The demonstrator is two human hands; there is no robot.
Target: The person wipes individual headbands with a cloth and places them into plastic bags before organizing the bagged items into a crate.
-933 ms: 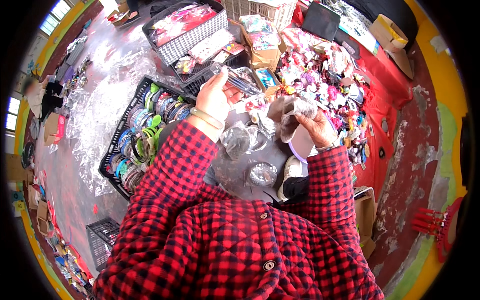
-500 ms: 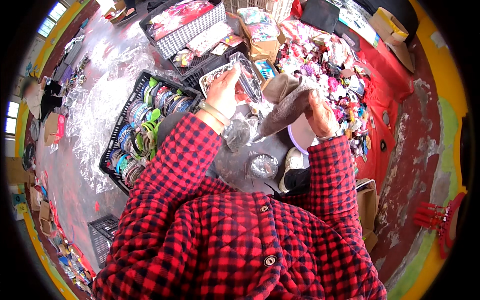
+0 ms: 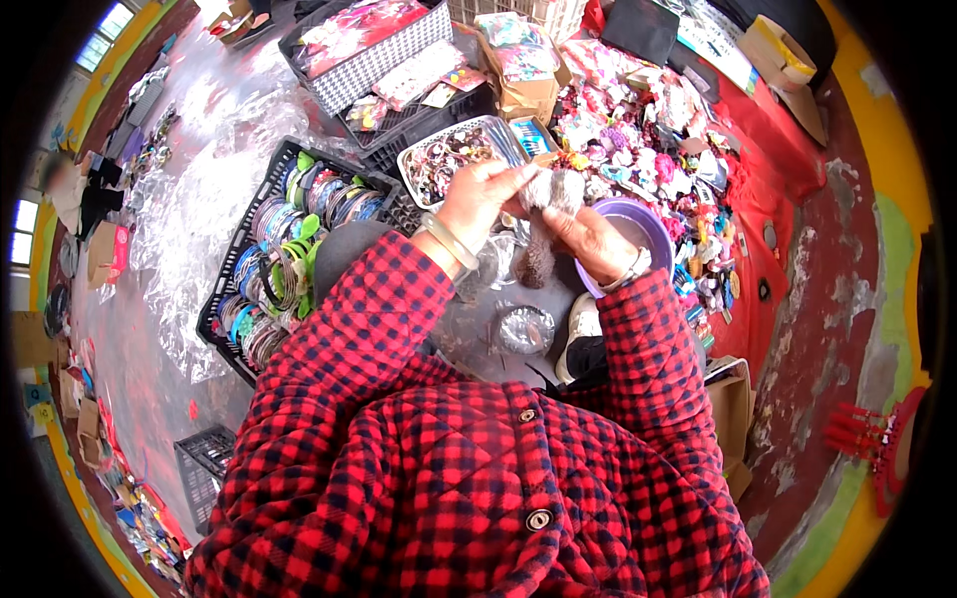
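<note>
You have the fuzzy grey cloth near the centre of the frame, its darker end hanging below; the fingers of your left hand pinch its upper left, and those of your right hand grasp it from the right. Grey floor runs below your hands, bounded by the black crate at left and the purple basin close beside your right hand. That hand hides part of the basin; your right sleeve covers part of the white shoe. The small pieces in the white tray blur together.
</note>
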